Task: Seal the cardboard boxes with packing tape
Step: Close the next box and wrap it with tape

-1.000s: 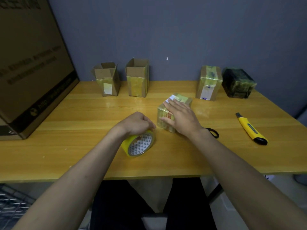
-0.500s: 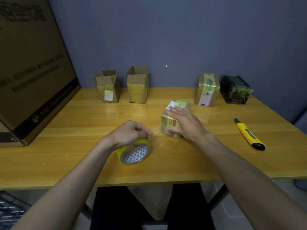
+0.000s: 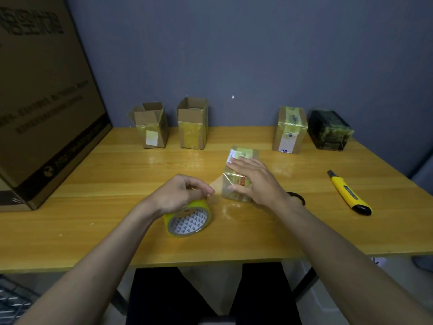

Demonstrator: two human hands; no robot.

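1. The wooden surface (image 3: 117,174) spans the whole view, in front of a grey-blue wall.
2. A very large cardboard carton (image 3: 42,95) with dark printing stands on the surface's far left end.
3. Along the back edge stand four small boxes. At the left are an open box (image 3: 152,125) with its flaps up and a white label on its front, and just beside it a second open box (image 3: 192,124) with yellowish tape on its front. At the right are a taped box (image 3: 290,130) with a white label and, close beside it, a dark wrapped box (image 3: 329,130).
4. The small cardboard box (image 3: 236,184) being worked on sits near the middle of the surface, well in front of that row, already covered in glossy tape.
5. The right hand (image 3: 255,181) lies on this box, fingers straight and spread flat across its top and near side, pressing it down.
6. The left hand (image 3: 180,193) curls over the top of the tape roll (image 3: 188,219), fingers and thumb gripping it. The roll is yellow, stands on edge on the surface just left of the small cardboard box, and shows a triangle-patterned core.
7. A strip of clear tape (image 3: 218,184) stretches from the roll, by the left fingertips, to the box's near corner.
8. A yellow utility knife (image 3: 346,193) lies on the surface well to the right.
9. A black loop (image 3: 297,197), partly hidden behind the right wrist, rests on the surface; what it belongs to cannot be told.
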